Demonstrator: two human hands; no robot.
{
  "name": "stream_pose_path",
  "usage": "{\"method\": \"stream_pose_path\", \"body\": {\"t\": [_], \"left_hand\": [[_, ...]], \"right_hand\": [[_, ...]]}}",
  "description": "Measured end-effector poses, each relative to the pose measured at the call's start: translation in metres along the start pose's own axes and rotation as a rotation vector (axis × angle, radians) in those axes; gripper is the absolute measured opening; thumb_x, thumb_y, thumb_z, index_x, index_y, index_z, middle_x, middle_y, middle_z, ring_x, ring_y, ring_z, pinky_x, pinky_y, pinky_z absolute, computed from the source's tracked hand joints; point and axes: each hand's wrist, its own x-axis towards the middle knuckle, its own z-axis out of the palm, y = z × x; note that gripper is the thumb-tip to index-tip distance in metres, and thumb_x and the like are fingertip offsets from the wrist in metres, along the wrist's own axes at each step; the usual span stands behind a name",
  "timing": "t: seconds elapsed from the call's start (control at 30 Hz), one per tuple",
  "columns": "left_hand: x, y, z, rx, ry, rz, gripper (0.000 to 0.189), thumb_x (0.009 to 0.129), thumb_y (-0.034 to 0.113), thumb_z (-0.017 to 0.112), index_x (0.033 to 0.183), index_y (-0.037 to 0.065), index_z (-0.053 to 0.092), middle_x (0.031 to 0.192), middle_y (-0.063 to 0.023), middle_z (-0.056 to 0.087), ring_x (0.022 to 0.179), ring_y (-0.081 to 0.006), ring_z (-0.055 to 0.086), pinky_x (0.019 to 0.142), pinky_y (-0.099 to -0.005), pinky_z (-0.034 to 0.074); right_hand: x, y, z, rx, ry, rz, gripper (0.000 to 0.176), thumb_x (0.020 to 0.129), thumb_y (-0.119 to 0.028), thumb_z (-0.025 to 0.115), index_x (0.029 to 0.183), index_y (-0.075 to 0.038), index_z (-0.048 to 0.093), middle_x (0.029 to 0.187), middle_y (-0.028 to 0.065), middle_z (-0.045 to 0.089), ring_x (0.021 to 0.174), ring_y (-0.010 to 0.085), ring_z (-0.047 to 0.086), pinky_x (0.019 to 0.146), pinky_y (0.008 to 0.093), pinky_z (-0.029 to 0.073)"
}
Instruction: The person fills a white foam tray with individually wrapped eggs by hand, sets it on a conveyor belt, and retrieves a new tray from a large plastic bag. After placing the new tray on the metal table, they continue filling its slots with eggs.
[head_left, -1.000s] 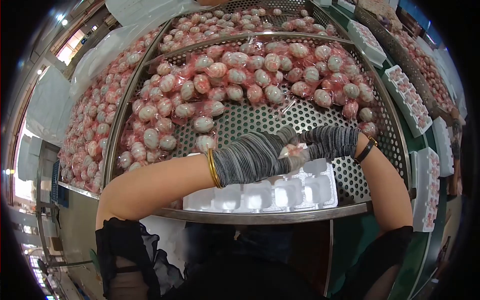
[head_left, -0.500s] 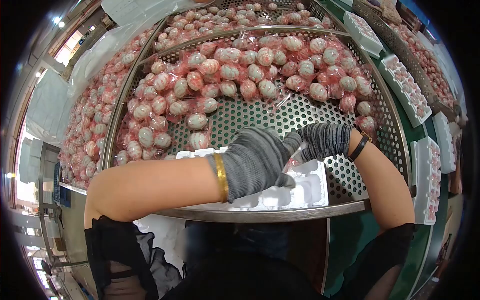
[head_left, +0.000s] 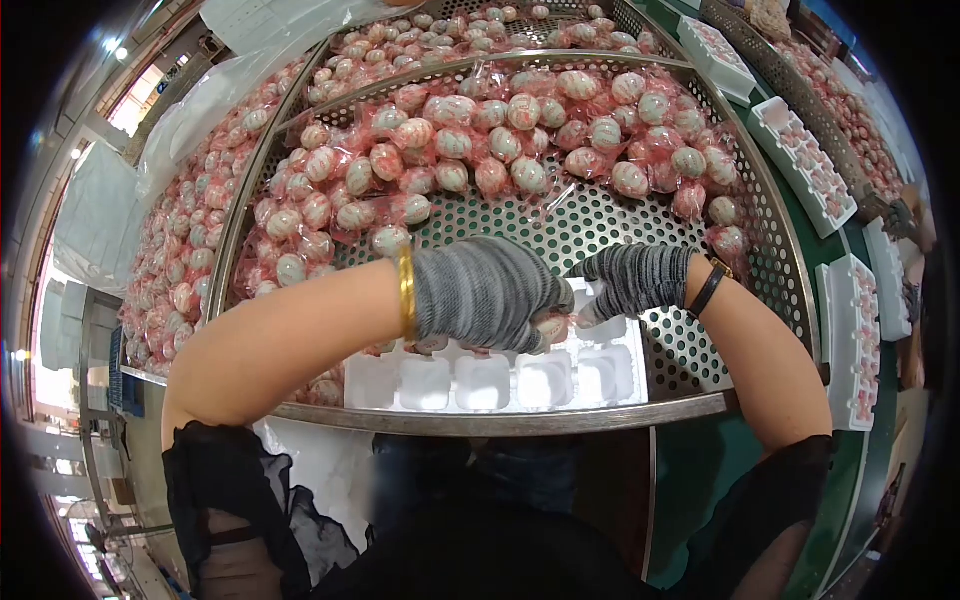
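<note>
My left hand [head_left: 488, 294], in a grey striped knit glove with bare fingertips, is closed on a wrapped egg [head_left: 552, 328] in clear plastic with pink print. It is above a white foam tray [head_left: 460, 397] with moulded pockets. The tray's front row holds no eggs; behind it a few wrapped eggs show partly under my left hand. My right hand [head_left: 640, 282], gloved alike, reaches in from the right over the tray's back right corner. Its thumb and fingers are apart, close to the held egg, and I see nothing between them.
Many wrapped eggs [head_left: 455, 145] lie heaped at the back and left of the perforated metal bin [head_left: 690, 355]. More eggs [head_left: 180, 240] fill a space to the left. Filled foam trays [head_left: 805, 165] stand on the green surface [head_left: 765, 210] at right. Another person's gloved hand [head_left: 903, 217] is at far right.
My hands have drawn apart, the left one moving left and showing the egg in its fingers. The right thumb and fingers have spread. More of the tray's front row shows.
</note>
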Motion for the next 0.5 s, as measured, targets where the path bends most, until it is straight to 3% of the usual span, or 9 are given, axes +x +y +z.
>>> {"method": "stream_pose_path", "body": {"t": [0.03, 0.17, 0.27, 0.3, 0.4, 0.5], "left_hand": [[0.019, -0.017, 0.011, 0.045, 0.029, 0.059, 0.031, 0.082, 0.038, 0.055, 0.1, 0.014, 0.061, 0.067, -0.0133, 0.061, 0.063, -0.0295, 0.061, 0.06, -0.0412, 0.048], [0.023, -0.007, 0.005, 0.16, -0.027, 0.067, 0.038, 0.078, 0.038, 0.058, 0.107, 0.013, 0.057, 0.069, -0.0124, 0.062, 0.063, -0.0316, 0.061, 0.061, -0.0425, 0.048], [0.008, -0.007, 0.019, 0.203, 0.299, 0.079, 0.043, 0.079, 0.039, 0.059, 0.112, 0.012, 0.054, 0.072, -0.0137, 0.062, 0.066, -0.033, 0.061, 0.062, -0.0431, 0.048], [0.002, -0.006, 0.019, 0.138, 0.25, 0.0, 0.045, 0.08, 0.039, 0.057, 0.115, 0.011, 0.054, 0.076, -0.0161, 0.063, 0.071, -0.0324, 0.062, 0.065, -0.0428, 0.048], [0.011, -0.035, 0.033, 0.105, 0.277, 0.147, 0.045, 0.082, 0.044, 0.054, 0.113, 0.012, 0.056, 0.079, -0.0159, 0.064, 0.071, -0.0315, 0.063, 0.064, -0.0423, 0.049], [0.007, -0.008, 0.009, -0.062, 0.083, -0.04, 0.041, 0.084, 0.045, 0.054, 0.102, 0.01, 0.063, 0.082, -0.0131, 0.066, 0.072, -0.0277, 0.064, 0.066, -0.0385, 0.05]], "right_hand": [[0.001, 0.001, 0.002, 0.024, 0.012, -0.003, 0.055, 0.072, -0.043, 0.071, 0.1, 0.002, 0.057, 0.066, 0.0116, 0.061, 0.059, 0.021, 0.06, 0.055, 0.0334, 0.048], [0.0, 0.0, 0.002, 0.09, 0.015, -0.029, 0.052, 0.072, -0.039, 0.072, 0.1, 0.003, 0.058, 0.064, 0.0109, 0.06, 0.056, 0.0196, 0.059, 0.053, 0.0325, 0.047], [0.002, 0.003, 0.003, 0.111, 0.017, -0.049, 0.054, 0.071, -0.039, 0.073, 0.099, 0.004, 0.058, 0.065, 0.0116, 0.061, 0.057, 0.0193, 0.059, 0.053, 0.0324, 0.047], [0.004, 0.006, 0.003, 0.107, 0.019, -0.058, 0.055, 0.071, -0.04, 0.073, 0.099, 0.004, 0.058, 0.066, 0.0119, 0.061, 0.057, 0.0193, 0.06, 0.054, 0.0323, 0.047], [0.01, 0.015, 0.011, 0.145, 0.077, -0.072, 0.057, 0.069, -0.041, 0.074, 0.098, 0.005, 0.059, 0.066, 0.0124, 0.061, 0.058, 0.0192, 0.06, 0.055, 0.0321, 0.048], [0.009, 0.012, 0.011, 0.118, 0.074, -0.054, 0.06, 0.068, -0.042, 0.075, 0.099, 0.006, 0.058, 0.067, 0.0133, 0.061, 0.056, 0.019, 0.06, 0.053, 0.0317, 0.048]]}}
